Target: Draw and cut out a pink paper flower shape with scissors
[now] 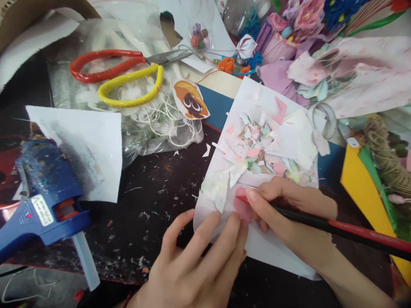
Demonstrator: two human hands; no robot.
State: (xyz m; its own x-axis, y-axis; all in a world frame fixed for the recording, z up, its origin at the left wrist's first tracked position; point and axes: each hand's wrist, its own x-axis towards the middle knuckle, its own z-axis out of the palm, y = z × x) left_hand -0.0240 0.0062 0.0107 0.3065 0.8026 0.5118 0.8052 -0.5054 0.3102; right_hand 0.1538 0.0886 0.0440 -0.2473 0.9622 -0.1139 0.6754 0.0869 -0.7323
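At the right edge, the red-and-black pencil (pixel 349 229) is cut off.

matt paper (pixel 279 252), glossy scissor handles (pixel 128 102)

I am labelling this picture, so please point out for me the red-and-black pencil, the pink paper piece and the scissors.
Red-and-black pencil (pixel 324 223), head view: on the middle of its shaft.
Pink paper piece (pixel 242 209), head view: on its exposed surface.
Scissors (pixel 131 78), head view: on the yellow handle loop.
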